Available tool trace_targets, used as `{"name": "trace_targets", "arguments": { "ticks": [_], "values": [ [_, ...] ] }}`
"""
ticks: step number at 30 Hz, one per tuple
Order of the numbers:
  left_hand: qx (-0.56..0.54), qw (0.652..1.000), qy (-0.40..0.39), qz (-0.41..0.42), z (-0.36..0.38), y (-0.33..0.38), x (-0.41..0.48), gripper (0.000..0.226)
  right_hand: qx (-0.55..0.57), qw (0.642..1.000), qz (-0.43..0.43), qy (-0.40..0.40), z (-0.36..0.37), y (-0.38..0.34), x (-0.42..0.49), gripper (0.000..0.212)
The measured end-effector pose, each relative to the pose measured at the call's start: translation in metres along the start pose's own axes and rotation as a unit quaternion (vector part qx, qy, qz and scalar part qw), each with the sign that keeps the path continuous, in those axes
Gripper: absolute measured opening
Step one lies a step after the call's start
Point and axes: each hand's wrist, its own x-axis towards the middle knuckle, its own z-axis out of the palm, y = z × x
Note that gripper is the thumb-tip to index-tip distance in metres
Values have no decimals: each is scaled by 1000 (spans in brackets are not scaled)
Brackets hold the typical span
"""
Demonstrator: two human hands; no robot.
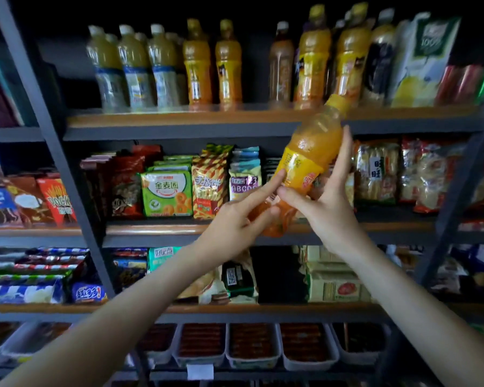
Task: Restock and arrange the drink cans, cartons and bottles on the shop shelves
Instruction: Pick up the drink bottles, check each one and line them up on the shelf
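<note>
An orange juice bottle [309, 155] with a yellow cap and yellow label is tilted in the air, cap up and to the right, just below the top shelf [179, 120]. My right hand [323, 203] grips its lower half from the right and behind. My left hand [235, 222] touches the bottle's base and label, forefinger stretched along the label. On the top shelf stand pale yellow juice bottles [134, 68], orange juice bottles [213, 65], more bottles [333, 54] and a white juice carton [425, 60]. A gap shows between the orange bottles and the brown bottle [280, 65].
Snack packets [166, 188] fill the middle shelf behind the bottle, and rice cracker bags [377, 171] sit at its right. Lower shelves hold biscuit packs [39, 275] and plastic trays [252, 344]. Slanted grey uprights [53, 152] frame the bay on both sides.
</note>
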Motion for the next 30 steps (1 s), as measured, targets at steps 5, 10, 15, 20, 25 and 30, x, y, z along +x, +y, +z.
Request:
{"name": "trace_targets", "arguments": {
  "ticks": [5, 10, 15, 20, 25, 30],
  "values": [
    [175, 982, 2, 64, -34, -17, 55, 60, -60, 988, -142, -1, -22, -19, 58, 107],
    [407, 904, 66, 115, -97, -40, 107, 54, -157, 960, -231, 39, -19, -8, 122, 101],
    [509, 841, 110, 147, -153, -81, 163, 60, -213, 941, -261, 17, 6, 15, 187, 106],
    [517, 839, 67, 157, -172, -115, 210, 58, -209, 945, -251, 15, 29, 27, 234, 115],
    [521, 835, 36, 174, -177, -143, 246, 69, -260, 931, -255, -3, 34, 40, 268, 115],
    [579, 805, 37, 125, -165, -179, 267, 110, -352, 920, -144, -92, 39, 67, 286, 118]
  ]
}}
